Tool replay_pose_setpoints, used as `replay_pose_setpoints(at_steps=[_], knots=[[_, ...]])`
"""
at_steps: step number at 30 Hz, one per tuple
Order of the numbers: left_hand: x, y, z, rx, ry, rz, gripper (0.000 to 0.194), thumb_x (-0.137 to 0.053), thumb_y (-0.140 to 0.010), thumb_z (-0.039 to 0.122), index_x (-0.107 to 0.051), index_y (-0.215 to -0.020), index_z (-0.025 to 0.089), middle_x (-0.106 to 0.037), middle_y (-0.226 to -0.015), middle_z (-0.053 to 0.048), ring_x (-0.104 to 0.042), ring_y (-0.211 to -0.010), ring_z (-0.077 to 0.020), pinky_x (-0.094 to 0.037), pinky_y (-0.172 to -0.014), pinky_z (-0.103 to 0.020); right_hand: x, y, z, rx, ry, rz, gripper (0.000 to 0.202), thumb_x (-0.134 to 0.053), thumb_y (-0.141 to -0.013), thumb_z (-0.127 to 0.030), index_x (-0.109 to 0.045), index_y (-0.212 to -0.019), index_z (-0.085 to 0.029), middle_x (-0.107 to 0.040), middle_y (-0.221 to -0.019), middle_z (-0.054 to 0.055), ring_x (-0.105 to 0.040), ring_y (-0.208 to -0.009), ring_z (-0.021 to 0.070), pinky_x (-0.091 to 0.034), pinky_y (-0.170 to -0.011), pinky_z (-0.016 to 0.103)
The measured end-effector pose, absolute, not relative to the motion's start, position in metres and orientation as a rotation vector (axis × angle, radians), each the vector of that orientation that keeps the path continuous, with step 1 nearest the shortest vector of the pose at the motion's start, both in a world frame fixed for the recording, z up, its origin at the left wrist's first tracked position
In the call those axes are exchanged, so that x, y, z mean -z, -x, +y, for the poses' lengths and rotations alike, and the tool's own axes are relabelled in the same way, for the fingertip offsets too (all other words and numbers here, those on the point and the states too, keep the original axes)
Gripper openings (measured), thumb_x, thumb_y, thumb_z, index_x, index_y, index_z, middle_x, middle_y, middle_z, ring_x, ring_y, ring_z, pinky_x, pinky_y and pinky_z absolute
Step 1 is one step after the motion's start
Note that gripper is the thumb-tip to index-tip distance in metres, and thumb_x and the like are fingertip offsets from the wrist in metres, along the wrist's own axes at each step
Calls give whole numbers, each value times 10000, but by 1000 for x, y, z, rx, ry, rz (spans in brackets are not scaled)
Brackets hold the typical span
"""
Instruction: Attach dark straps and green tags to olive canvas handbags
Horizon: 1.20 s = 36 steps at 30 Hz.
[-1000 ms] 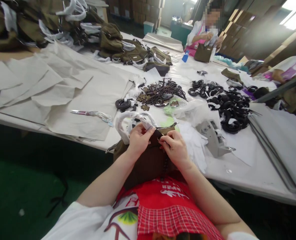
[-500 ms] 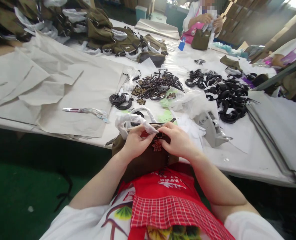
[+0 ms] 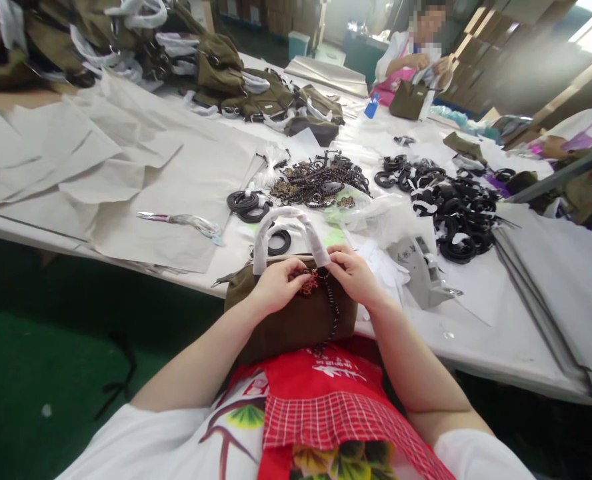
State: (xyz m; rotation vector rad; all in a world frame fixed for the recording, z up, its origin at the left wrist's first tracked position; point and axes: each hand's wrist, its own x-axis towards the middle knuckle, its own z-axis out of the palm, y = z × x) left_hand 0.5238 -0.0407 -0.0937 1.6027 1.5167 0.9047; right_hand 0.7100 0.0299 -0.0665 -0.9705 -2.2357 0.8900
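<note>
An olive-brown handbag sits at the table's front edge against my apron. Its handle, wrapped in white paper, stands up in an arch. My left hand is closed on a reddish openwork charm in front of the bag. My right hand pinches at the right foot of the handle, by a small metal ring; exactly what its fingertips hold is partly hidden. From there a dark beaded cord hangs down the bag's front.
Beyond the bag lie a heap of beaded cords with charms and coiled black straps. Scissors rest on paper sheets at left; a grey tape dispenser stands at right. Olive bags are piled behind. Co-workers are across the table.
My left hand has left the wrapped handle and holds the charm. The handle has swung upright, and the charm has shifted slightly left. The beaded cord shows more clearly.
</note>
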Motion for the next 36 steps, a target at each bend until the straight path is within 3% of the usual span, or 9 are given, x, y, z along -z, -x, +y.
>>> replay_pose_setpoints(at_steps=[5,11,16,19,23,28,31,34,36], knots=[[62,-507,-15,-1093,-1676,1517,196,-625,-825,294,-729,-951,187,-730,-905,-36,-663,-844,-200,-525,-788,-318,56,-709,21,-904,805,-2297,205,-544,-941,-298,-727,-889,-221,-572,-1249,87,-525,-1215,232,-410,-1029,395],[33,-524,24,-894,-1657,1191,604,-775,-671,330,-607,-1223,149,-585,-614,62,-535,-538,-107,-424,-507,-202,50,-702,0,-995,765,-2291,165,-608,-888,-260,-749,-969,-236,-665,-1118,79,-590,-1092,227,-454,-996,395],[41,-537,29,-1055,-1677,1092,443,-634,-809,396,-628,-1169,138,-702,-970,-73,-655,-822,-156,-522,-698,-242,68,-715,-9,-1385,979,-1757,400,-551,-893,-330,-616,-1268,-206,-707,-955,49,-648,-812,180,-545,-793,350],[55,-533,23,-1062,-1557,1165,403,-493,-894,432,-651,-1117,135,-721,-978,-98,-678,-822,-170,-554,-729,-285,83,-722,-25,-1329,1138,-1590,489,-532,-905,-361,-535,-1366,-196,-703,-931,50,-635,-744,160,-550,-769,339],[70,-522,7,-955,-1478,1245,353,-536,-878,454,-717,-1007,181,-753,-815,-63,-681,-686,-179,-570,-658,-303,89,-732,-66,-1165,1189,-1773,527,-575,-891,-307,-500,-1396,-174,-695,-1072,96,-647,-809,171,-544,-760,316],[71,-518,-9,-918,-1502,1211,316,-488,-903,371,-726,-1013,193,-767,-856,-52,-704,-790,-200,-578,-734,-320,64,-754,-87,-1140,1074,-2089,253,-566,-917,-291,-692,-1118,-204,-652,-616,-14,-579,-522,129,-493,-574,254],[66,-522,-13,-916,-1622,1223,328,-420,-920,275,-718,-1026,187,-763,-919,-48,-700,-897,-195,-559,-835,-319,48,-759,-60,-662,1236,-2030,225,-598,-895,-330,-693,-1053,-201,-709,-917,72,-661,-840,202,-526,-804,342],[58,-530,-20,-923,-1831,1330,350,-398,-893,163,-701,-1065,198,-755,-964,-41,-687,-946,-191,-536,-906,-337,42,-748,-22,-484,1289,-2284,565,-731,-768,-441,-597,-1243,-165,-604,-1269,156,-545,-1193,301,-435,-1020,459],[54,-536,-33,-933,-1972,1332,326,-431,-873,142,-703,-1045,192,-747,-1017,-56,-680,-973,-205,-522,-943,-359,42,-734,-1,-529,1245,-2547,710,-762,-713,-479,-550,-1301,-144,-595,-1284,173,-535,-1206,321,-422,-1024,479]])
